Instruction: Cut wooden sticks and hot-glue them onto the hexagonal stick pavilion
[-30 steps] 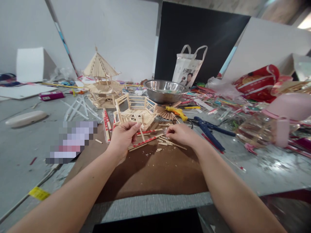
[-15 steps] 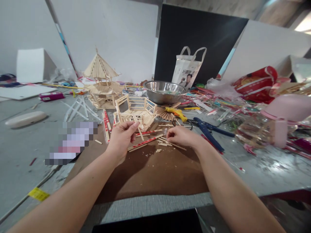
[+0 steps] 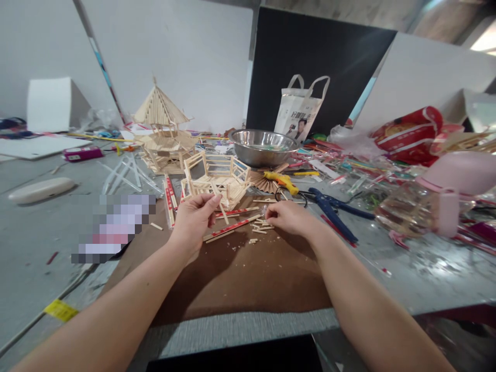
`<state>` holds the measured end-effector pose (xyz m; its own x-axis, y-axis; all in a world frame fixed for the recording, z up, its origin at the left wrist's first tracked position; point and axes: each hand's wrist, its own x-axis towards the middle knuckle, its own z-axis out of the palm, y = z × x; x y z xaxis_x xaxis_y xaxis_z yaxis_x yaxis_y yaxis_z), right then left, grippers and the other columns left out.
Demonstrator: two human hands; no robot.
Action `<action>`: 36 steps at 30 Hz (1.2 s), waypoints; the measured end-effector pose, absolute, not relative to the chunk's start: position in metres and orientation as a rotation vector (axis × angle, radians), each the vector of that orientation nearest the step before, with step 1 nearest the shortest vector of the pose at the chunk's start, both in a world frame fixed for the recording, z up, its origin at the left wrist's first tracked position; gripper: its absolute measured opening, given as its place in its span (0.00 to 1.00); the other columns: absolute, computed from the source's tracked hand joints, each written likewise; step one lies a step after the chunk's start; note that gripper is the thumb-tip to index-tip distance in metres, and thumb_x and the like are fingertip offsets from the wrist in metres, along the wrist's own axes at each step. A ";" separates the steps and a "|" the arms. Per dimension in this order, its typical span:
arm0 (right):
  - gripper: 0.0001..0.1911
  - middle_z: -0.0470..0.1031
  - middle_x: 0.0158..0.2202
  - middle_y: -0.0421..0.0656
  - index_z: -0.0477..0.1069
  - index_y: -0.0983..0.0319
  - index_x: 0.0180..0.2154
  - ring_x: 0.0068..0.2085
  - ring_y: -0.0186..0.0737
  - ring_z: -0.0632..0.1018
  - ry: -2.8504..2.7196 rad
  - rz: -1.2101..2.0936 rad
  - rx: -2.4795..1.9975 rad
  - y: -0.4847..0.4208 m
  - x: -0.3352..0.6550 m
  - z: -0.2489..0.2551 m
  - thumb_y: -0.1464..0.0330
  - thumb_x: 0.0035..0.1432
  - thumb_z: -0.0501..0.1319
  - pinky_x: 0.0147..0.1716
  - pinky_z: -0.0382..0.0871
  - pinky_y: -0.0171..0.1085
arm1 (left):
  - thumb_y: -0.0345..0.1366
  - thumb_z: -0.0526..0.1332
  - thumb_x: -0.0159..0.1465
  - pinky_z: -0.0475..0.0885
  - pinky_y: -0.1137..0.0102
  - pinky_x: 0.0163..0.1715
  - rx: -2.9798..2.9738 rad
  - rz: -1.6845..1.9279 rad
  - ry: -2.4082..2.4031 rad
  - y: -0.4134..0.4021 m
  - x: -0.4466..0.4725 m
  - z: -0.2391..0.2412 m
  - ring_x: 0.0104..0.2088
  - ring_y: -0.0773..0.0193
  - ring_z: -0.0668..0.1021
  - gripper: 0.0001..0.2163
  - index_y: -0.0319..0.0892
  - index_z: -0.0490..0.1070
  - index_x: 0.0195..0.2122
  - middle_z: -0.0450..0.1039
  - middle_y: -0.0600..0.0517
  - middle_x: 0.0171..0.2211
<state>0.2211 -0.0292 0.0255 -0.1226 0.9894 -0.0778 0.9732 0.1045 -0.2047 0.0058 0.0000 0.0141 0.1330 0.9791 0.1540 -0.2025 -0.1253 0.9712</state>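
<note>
My left hand is closed, pinching a short wooden stick between thumb and fingers. Just behind it stands a small octagonal frame of wooden sticks with railings. My right hand is curled, its fingertips down at a pile of short cut sticks. Whatever those fingers grip is hidden. Between the hands lie sticks in red-printed wrappers on a brown mat. A finished-looking stick pavilion with a pointed roof rises behind on the left.
Beyond my right hand lie a yellow-handled tool and blue-handled pliers. A steel bowl stands at the back, before a white bag. To the right are a pink-lidded bottle and scattered wrappers; a white oval object lies left.
A longer stick that lay below my right fingers no longer shows there, and the short pieces beside them have shifted. My left hand has stayed in place with its stick.
</note>
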 end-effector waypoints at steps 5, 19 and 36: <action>0.09 0.73 0.31 0.40 0.70 0.59 0.29 0.31 0.33 0.70 -2.214 0.216 -1.966 -0.027 0.219 0.023 0.65 0.48 0.53 0.27 0.56 0.29 | 0.38 0.61 0.47 0.54 0.79 0.11 1.222 1.286 0.893 -0.001 0.006 0.015 0.12 0.78 0.60 0.08 0.38 0.67 0.23 0.58 0.60 0.13; 0.09 0.73 0.29 0.39 0.71 0.59 0.29 0.30 0.32 0.71 -2.349 0.299 -1.902 -0.027 0.206 0.016 0.65 0.46 0.54 0.25 0.56 0.29 | 0.39 0.61 0.47 0.54 0.79 0.11 1.190 1.319 0.893 0.002 0.005 0.017 0.12 0.77 0.60 0.10 0.38 0.67 0.24 0.58 0.60 0.13; 0.10 0.71 0.25 0.41 0.68 0.62 0.24 0.26 0.31 0.69 -2.179 0.461 -1.891 -0.031 0.192 0.018 0.64 0.47 0.52 0.23 0.55 0.29 | 0.38 0.60 0.48 0.55 0.79 0.12 1.198 1.253 0.888 -0.002 0.006 0.017 0.13 0.78 0.61 0.09 0.37 0.65 0.24 0.59 0.60 0.14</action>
<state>0.1918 -0.0311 0.0181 -0.1483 0.9882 -0.0395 0.9194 0.1230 -0.3735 0.0058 -0.0024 0.0173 0.1493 0.9818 0.1175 -0.2142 -0.0839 0.9732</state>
